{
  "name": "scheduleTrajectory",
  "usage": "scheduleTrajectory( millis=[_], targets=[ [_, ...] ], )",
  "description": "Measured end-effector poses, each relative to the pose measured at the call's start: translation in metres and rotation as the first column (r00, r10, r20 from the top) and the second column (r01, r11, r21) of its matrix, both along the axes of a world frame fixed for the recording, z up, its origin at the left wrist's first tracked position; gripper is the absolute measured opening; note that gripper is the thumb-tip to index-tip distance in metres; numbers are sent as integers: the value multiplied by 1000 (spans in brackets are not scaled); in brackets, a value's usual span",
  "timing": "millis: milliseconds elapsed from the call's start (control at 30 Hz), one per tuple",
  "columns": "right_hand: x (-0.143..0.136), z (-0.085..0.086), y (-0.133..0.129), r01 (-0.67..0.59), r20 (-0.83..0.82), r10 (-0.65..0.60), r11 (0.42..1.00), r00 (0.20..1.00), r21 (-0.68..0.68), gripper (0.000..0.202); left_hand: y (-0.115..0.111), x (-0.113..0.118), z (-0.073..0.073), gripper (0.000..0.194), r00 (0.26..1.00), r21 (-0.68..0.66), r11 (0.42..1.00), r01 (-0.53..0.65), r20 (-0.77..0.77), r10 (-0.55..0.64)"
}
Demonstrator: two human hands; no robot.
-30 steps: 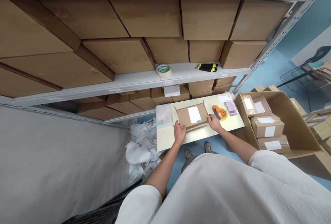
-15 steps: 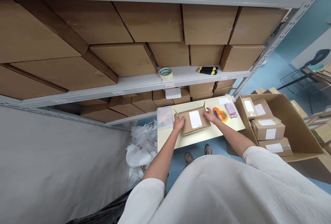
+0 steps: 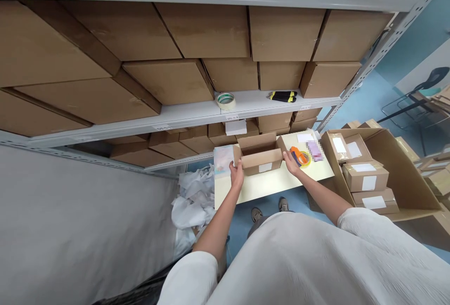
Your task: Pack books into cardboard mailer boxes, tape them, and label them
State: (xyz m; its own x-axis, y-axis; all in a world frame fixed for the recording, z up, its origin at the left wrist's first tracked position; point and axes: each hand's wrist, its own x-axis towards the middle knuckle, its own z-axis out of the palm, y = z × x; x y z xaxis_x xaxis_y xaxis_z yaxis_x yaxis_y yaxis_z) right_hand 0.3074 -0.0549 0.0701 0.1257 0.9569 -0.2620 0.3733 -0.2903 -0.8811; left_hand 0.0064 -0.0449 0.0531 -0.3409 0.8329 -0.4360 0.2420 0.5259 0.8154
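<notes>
A cardboard box (image 3: 262, 160) stands open at the top on the cream table (image 3: 256, 189), with its side flaps up and a white label on its front. My left hand (image 3: 236, 174) grips the left end of the box, thumb and fingers at the flap. At the right end, my right hand (image 3: 290, 162) holds the other side, partly around its corner. An orange tape dispenser (image 3: 297, 154) with yellow tape lies just beyond my right hand. Left of the box is a stack of pale printed plastic sheets (image 3: 223, 158).
A large open carton (image 3: 413, 180) holding several labelled boxes stands right of the table. Shelves of cardboard boxes (image 3: 207, 30) rise in front, with a tape roll (image 3: 225, 101) and black-yellow cutters (image 3: 282, 96) on the ledge. White plastic (image 3: 191, 202) is heaped at left.
The flat folded cardboard has been opened into a box shape; its label now faces forward at the front. My left hand moved slightly left and my right hand slightly right and down.
</notes>
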Motion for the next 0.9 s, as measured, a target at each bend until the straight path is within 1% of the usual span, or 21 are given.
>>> scheduleTrajectory(
  millis=[67,100,133,167,200,233,267,300,333,367,400,433,467,500,567,600,667,733,800,867,900],
  targets=[
    [5,-1,-6,-9,9,9,999,1000,-33,80,-7,-5,-3,72,1000,-13,1000,-6,-26,6],
    [7,1,-8,-1,23,2,999,1000,-36,79,-9,-8,-3,71,998,31,999,-15,-58,17],
    [10,3,-8,13,54,-12,1000,998,-10,78,-9,-11,-1,68,993,111,994,-18,-110,30],
    [11,7,-7,27,100,-32,999,995,44,76,-8,-14,2,64,983,215,977,1,-179,39],
    [12,13,-5,36,155,-55,992,986,121,73,-6,-16,7,59,966,321,946,50,-257,36],
    [12,19,-2,26,215,-72,978,974,208,68,-2,-17,12,53,941,413,901,132,-339,17],
    [11,26,3,-14,275,-69,957,959,289,61,4,-17,18,48,909,468,850,242,-415,-31],
    [8,33,9,-82,334,-42,933,942,349,55,10,-15,24,41,875,480,800,360,-470,-112],
    [6,39,15,-173,388,15,910,922,378,49,17,-13,29,37,835,462,751,471,-509,-210],
    [2,45,22,-275,434,94,885,896,376,44,24,-9,33,36,787,426,710,561,-539,-299],
    [-1,49,30,-365,474,171,861,864,355,42,31,-6,35,36,739,377,684,625,-569,-361],
    [-3,51,36,-430,508,231,845,830,317,41,37,-3,36,36,697,321,677,662,-595,-400],
    [-5,52,42,-466,538,271,844,798,267,41,41,-1,35,36,666,259,691,675,-616,-420],
    [-6,52,47,-477,562,294,854,773,210,41,45,0,32,35,645,196,715,671,-631,-431],
    [-5,47,52,-445,593,306,890,745,100,43,49,-3,25,35,628,93,765,638,-639,-445],
    [-3,44,53,-422,600,307,905,739,57,45,49,-5,20,39,633,65,781,621,-629,-451],
    [3,38,52,-400,604,315,916,732,8,47,48,-12,12,48,677,69,802,593,-582,-451],
    [9,33,51,-425,603,346,905,719,-12,47,46,-18,4,50,740,105,817,566,-502,-448],
    [14,30,53,-475,596,394,880,700,-23,49,44,-22,-3,42,778,132,819,559,-425,-463],
    [18,30,58,-525,578,450,850,681,-43,55,42,-26,-9,27,775,145,797,587,-384,-501],
    [20,30,61,-547,566,478,835,671,-56,58,40,-28,-12,24,762,148,778,610,-379,-525]
  ],
)
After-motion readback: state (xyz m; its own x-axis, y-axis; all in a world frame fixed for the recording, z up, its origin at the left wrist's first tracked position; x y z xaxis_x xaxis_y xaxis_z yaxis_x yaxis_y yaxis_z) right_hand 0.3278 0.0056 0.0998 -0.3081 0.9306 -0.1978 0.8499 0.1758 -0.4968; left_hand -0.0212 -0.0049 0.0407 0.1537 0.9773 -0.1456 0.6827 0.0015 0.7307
